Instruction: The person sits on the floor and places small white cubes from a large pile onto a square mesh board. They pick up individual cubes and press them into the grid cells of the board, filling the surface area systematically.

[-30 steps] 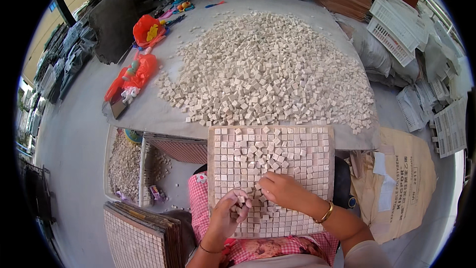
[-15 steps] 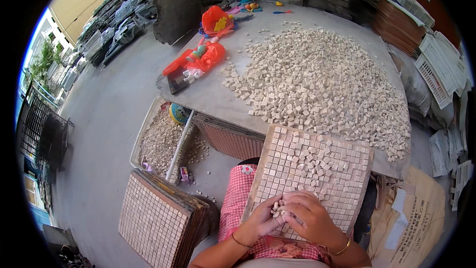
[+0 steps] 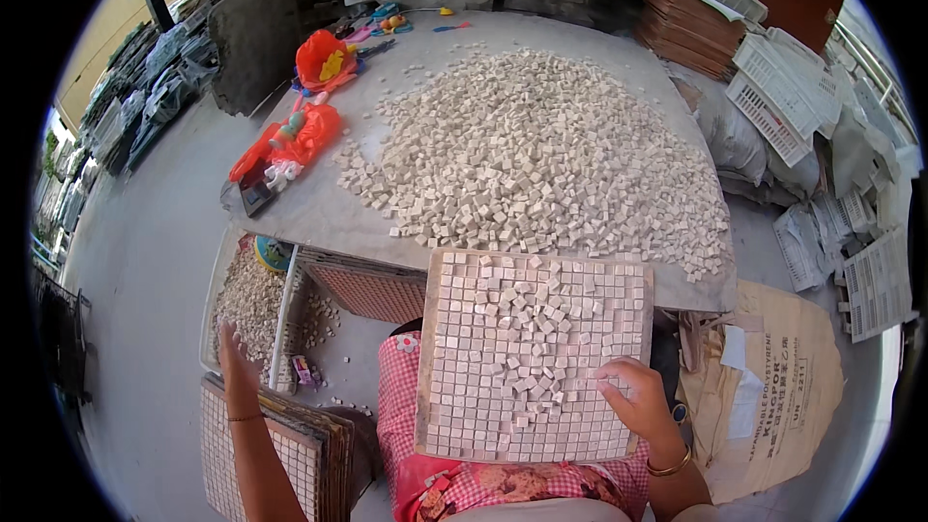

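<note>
Outdoor yard, grey concrete counter (image 3: 319,217) carrying a big heap of small beige stone cubes (image 3: 551,155). Square tile-setting grid board (image 3: 534,353) rests on the person's lap at the near counter edge, mostly filled, loose cubes scattered on top. Right hand (image 3: 638,401) lies flat on the board's near right corner, fingers spread, gripping nothing. Left hand (image 3: 235,353) is out at left, fingers open, empty, over the tray of beige chips (image 3: 246,300), just beyond the stack of finished mosaic sheets (image 3: 261,445).

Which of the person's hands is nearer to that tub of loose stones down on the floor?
Left. The left hand reaches out over the tub; the right hand rests on the tile board, well away.
</note>
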A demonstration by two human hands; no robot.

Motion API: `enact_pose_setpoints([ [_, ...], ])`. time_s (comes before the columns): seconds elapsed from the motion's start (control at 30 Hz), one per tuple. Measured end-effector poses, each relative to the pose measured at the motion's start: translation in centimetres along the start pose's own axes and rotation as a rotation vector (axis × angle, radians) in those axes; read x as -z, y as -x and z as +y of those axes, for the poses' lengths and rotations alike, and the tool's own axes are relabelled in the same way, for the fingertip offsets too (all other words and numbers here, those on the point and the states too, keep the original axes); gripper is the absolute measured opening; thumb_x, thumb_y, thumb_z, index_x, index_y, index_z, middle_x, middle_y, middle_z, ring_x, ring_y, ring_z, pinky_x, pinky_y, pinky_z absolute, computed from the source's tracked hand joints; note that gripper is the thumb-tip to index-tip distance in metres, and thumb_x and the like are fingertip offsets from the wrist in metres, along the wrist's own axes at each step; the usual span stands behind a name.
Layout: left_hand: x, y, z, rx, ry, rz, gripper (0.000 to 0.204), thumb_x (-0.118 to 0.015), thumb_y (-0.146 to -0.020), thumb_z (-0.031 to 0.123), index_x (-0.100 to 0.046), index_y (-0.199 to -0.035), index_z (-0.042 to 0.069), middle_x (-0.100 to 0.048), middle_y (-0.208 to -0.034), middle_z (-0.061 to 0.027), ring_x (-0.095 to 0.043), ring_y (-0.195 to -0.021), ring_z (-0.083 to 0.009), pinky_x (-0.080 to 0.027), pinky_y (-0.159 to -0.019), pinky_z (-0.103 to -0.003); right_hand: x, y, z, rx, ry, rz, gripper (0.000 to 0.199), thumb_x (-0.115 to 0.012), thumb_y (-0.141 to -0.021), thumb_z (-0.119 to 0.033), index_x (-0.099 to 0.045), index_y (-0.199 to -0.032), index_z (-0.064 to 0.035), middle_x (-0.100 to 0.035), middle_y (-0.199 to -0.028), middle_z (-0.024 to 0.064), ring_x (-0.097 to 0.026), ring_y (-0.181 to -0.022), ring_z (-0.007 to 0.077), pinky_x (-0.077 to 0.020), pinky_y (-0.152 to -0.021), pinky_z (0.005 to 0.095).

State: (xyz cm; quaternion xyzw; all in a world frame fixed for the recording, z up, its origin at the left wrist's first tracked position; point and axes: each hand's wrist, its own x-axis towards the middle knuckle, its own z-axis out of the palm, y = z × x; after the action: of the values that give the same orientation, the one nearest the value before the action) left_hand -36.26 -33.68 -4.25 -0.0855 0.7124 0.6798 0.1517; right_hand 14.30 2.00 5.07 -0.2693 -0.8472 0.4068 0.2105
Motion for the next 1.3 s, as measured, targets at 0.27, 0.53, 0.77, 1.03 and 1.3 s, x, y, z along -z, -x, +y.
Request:
enact_pose_setpoints([
  [0.27, -21.1, 22.4, -2.4, -0.84, -0.639, -0.651, 0.022, -0.069, -0.075, 0.003, -0.063, -0.096, 0.003, -0.06, -0.094, -0.0118, -0.057, -0.09, -0.0304, -0.044, -0.082, -0.038, -3.8, -0.9, 1.3, 0.063, 0.085, -0.088, 0.017, -0.066, -0.083, -0.008, -0.063, -0.099, -0.0045, -0.062, -0.091, 0.011, -0.062, -0.079, 0.03, -0.051, -0.068, 0.0357],
  [0.53, -24.0, 25.9, -5.1, -0.915, -0.737, -0.832, 0.026, -0.07, -0.07, 0.001, -0.064, -0.095, 0.004, -0.061, -0.088, -0.0108, -0.058, -0.085, -0.0322, -0.048, -0.075, -0.04, -8.2, -4.4, 1.3, 0.305, 0.233, -0.086, 0.016, -0.06, -0.078, -0.006, -0.062, -0.094, -0.0051, -0.056, -0.089, 0.008, -0.06, -0.082, 0.0254, -0.0498, -0.067, 0.0351],
  [0.77, -24.2, 25.6, -4.9, -0.948, -0.732, -0.886, 0.028, -0.067, -0.073, -0.001, -0.06, -0.1, 0.003, -0.06, -0.093, -0.0116, -0.058, -0.086, -0.0318, -0.048, -0.076, -0.04, -9.0, -6.4, 1.6, 0.348, 0.379, -0.22, 0.01, -0.063, -0.078, -0.01, -0.061, -0.086, -0.0062, -0.055, -0.083, 0.0075, -0.059, -0.08, 0.0252, -0.0497, -0.066, 0.0354],
  [1.03, -24.2, 25.6, -5.2, -0.853, -0.572, -0.912, 0.029, -0.063, -0.073, -0.006, -0.059, -0.101, 0.001, -0.059, -0.096, -0.0143, -0.059, -0.09, -0.0334, -0.05, -0.076, -0.039, -5.2, -6.2, 0.6, -0.297, -0.465, -0.371, 0.017, -0.058, -0.092, -0.014, -0.06, -0.1, 0.0018, -0.062, -0.083, 0.0073, -0.061, -0.073, 0.0133, -0.0494, -0.065, 0.0267],
  [1.3, -26.3, 25.9, -5.7, -1.014, -0.633, -0.969, 0.024, -0.058, -0.074, -0.004, -0.058, -0.098, -0.002, -0.057, -0.094, -0.0154, -0.057, -0.087, -0.0337, -0.049, -0.077, -0.039, -3.5, -3.1, 2.1, -0.508, -0.841, -0.262, 0.018, -0.056, -0.095, -0.013, -0.059, -0.103, 0.0024, -0.062, -0.081, 0.0043, -0.057, -0.07, 0.009, -0.0478, -0.062, 0.0226],
])
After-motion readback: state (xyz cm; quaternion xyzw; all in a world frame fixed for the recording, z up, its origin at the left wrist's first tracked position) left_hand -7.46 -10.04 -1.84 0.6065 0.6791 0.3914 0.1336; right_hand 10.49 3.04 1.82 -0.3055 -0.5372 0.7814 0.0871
